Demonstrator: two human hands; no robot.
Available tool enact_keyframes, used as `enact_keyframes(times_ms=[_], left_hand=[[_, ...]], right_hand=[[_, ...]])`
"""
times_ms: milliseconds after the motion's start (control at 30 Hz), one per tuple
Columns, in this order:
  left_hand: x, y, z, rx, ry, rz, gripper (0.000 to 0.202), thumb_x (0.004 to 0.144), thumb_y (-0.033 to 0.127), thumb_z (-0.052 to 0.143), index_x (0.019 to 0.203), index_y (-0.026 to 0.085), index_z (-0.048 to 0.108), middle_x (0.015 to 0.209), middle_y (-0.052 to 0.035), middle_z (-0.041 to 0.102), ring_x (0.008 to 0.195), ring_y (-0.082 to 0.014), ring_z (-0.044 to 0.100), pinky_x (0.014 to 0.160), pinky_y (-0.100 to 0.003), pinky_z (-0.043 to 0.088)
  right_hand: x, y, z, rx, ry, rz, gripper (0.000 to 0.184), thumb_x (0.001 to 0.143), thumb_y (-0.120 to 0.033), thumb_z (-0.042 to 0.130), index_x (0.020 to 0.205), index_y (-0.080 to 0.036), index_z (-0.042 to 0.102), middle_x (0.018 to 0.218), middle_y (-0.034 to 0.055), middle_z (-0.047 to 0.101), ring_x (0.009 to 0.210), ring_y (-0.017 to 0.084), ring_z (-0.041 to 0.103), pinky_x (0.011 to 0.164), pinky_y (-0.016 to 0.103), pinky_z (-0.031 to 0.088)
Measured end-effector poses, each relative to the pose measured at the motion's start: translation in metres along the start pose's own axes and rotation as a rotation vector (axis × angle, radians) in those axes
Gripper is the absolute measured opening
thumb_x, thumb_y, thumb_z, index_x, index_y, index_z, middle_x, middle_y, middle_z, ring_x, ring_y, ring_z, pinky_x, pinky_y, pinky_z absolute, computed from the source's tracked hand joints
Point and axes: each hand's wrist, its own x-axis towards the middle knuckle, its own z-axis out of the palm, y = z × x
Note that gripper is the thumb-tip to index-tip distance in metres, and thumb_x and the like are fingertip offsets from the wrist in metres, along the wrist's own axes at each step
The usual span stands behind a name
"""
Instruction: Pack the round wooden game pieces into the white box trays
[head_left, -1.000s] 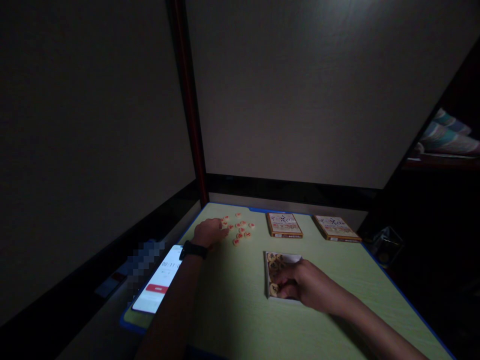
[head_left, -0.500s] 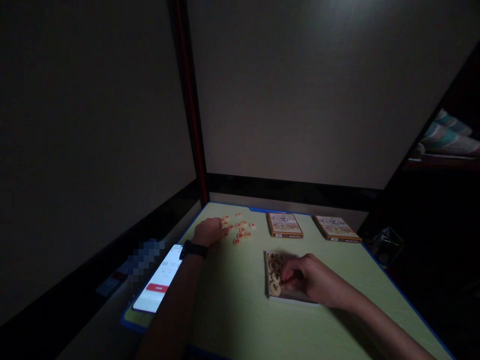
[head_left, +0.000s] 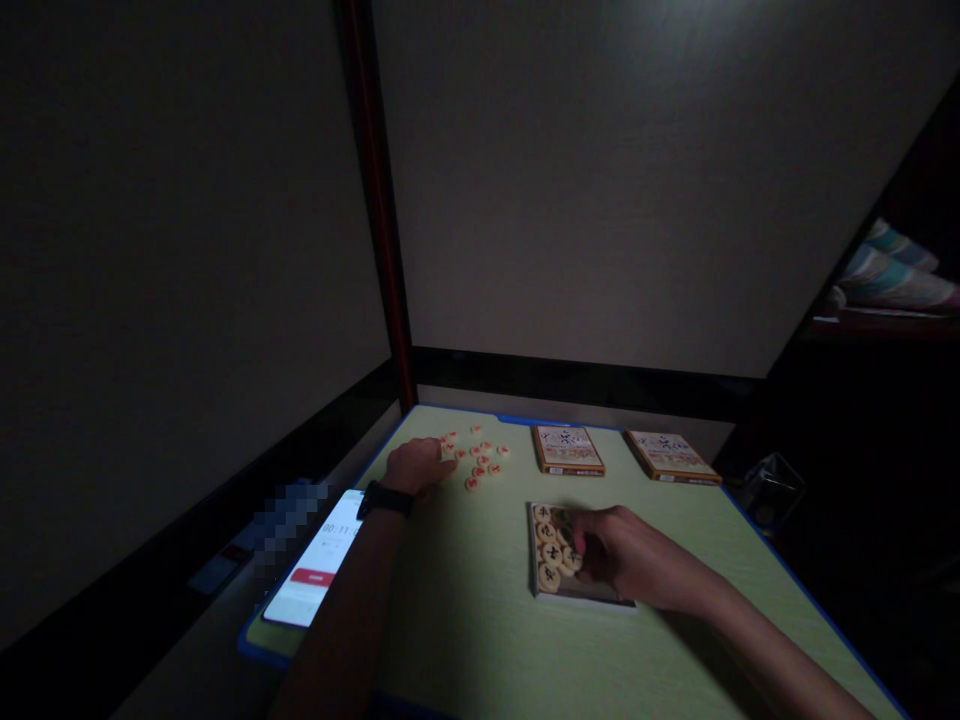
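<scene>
In the head view, an open shallow box (head_left: 534, 590) lies on the green table, with several round xiangqi pieces (head_left: 550, 578) bearing dark characters along its left side. My right hand (head_left: 619, 555) reaches into this box from the right, its fingers closed on a xiangqi piece (head_left: 572, 558) beside the left-hand column. Further back on the left, my left hand (head_left: 414, 466) rests low over the table, thumb apart from the fingers, which are partly hidden. Several loose pieces with red characters (head_left: 478, 471) are scattered just right of it. A dark watch sits on the left wrist.
Two closed printed boxes, one at the back middle (head_left: 568, 450) and one at the back right (head_left: 671, 456), lie on the table (head_left: 457, 610). A lit phone (head_left: 311, 580) showing a timer is by the left edge. Walls stand behind and left.
My right hand has shifted slightly right, and a dark-lettered piece now shows at its fingertips inside the box. The left hand has hardly moved.
</scene>
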Motion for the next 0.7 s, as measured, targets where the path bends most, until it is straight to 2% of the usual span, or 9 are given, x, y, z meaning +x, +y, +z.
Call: enact_keyframes(times_ms=[200, 433, 700], left_hand=[[0.002, -0.003, 0.003, 0.009, -0.011, 0.01, 0.039, 0.083, 0.057, 0.055, 0.096, 0.023, 0.069, 0.11, -0.0102, 0.073, 0.103, -0.0275, 0.067, 0.081, -0.033, 0.051], [0.009, -0.01, 0.011, -0.013, -0.015, 0.035, 0.041, 0.077, 0.059, 0.061, 0.1, 0.025, 0.067, 0.111, -0.0086, 0.072, 0.104, -0.027, 0.066, 0.081, -0.032, 0.051], [0.003, -0.008, 0.005, -0.029, -0.044, 0.044, 0.039, 0.072, 0.052, 0.069, 0.1, 0.025, 0.066, 0.112, -0.0075, 0.072, 0.104, -0.0269, 0.066, 0.081, -0.032, 0.05]], right_hand=[[0.002, 0.001, 0.007, 0.058, -0.023, 0.008, 0.021, 0.062, -0.002, 0.058, 0.074, -0.018, 0.058, 0.066, -0.0028, 0.064, 0.058, 0.011, 0.055, 0.05, 0.018, 0.031], [0.002, 0.003, 0.009, 0.014, -0.009, 0.002, 0.022, 0.062, 0.001, 0.059, 0.074, -0.018, 0.06, 0.069, -0.0017, 0.064, 0.062, 0.012, 0.057, 0.054, 0.019, 0.032], [0.0, -0.004, 0.004, -0.026, -0.009, -0.038, 0.022, 0.066, -0.004, 0.064, 0.081, -0.019, 0.066, 0.07, -0.002, 0.065, 0.061, 0.012, 0.057, 0.055, 0.021, 0.032]])
